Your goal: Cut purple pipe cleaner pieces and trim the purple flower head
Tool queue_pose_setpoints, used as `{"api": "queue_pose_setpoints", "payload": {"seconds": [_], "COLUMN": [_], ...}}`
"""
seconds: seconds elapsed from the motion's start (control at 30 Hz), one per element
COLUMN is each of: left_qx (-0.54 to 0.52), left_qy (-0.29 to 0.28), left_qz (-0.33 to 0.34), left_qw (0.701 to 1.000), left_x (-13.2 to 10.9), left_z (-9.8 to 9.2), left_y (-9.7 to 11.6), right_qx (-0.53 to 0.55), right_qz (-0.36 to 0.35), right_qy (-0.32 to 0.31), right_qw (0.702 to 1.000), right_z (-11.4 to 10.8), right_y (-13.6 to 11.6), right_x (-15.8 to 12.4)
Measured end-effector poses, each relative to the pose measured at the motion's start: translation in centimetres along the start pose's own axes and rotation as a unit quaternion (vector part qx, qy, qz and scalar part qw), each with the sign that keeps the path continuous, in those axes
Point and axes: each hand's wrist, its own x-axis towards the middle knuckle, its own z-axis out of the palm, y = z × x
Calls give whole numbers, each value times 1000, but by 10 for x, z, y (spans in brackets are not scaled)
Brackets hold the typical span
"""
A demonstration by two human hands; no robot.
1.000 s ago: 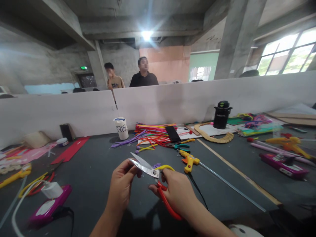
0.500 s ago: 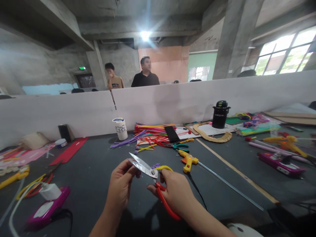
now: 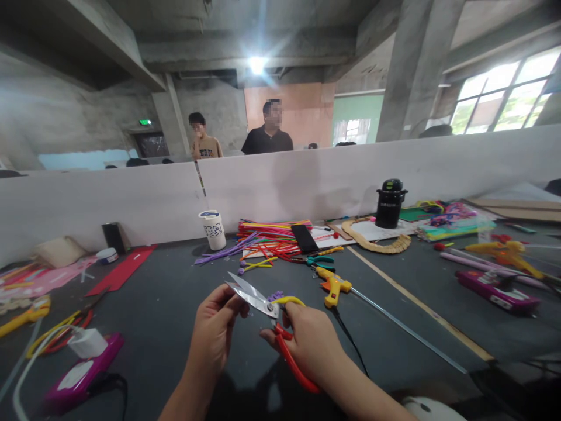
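In my right hand [image 3: 313,339] is a pair of scissors [image 3: 258,301] with one yellow and one red handle. The blades are parted and point up to the left. My left hand [image 3: 215,324] is closed in a pinch right at the blade tips; whatever its fingertips hold is too small or hidden to make out. Small purple curled pieces [image 3: 276,296] lie on the dark table just behind the scissors. Beyond them are yellow stems with purple ends [image 3: 258,265].
A yellow glue gun [image 3: 335,286] with a long clear stick lies to the right, its cable running near my right forearm. Behind are coloured pipe cleaners [image 3: 272,231], a white cup [image 3: 213,231] and a black bottle [image 3: 389,204]. A purple power strip [image 3: 83,374] sits at left.
My hands and the scissors hold nearly the same pose. The view has shifted very slightly, and the person in black behind the partition has moved a little to the right.
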Motion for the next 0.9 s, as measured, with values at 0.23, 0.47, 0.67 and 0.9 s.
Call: {"api": "queue_pose_setpoints", "payload": {"seconds": [0.23,0.47,0.67,0.9], "left_qx": [-4,87,256,205], "left_qy": [14,-24,-145,-166], "left_qz": [-4,-18,-45,-97], "left_qw": [1000,996,955,960], "left_x": [1,1,-4,-5], "left_z": [0,0,9,12], "left_y": [-2,-6,-19,-23], "right_qx": [36,351,450,498], "right_qz": [6,65,102,96], "right_qy": [-1,-27,-51,-69], "right_qw": [999,934,886,859], "right_z": [0,2,-4,-2], "right_y": [0,7,7,8], "right_x": [1,15,22,21]}}
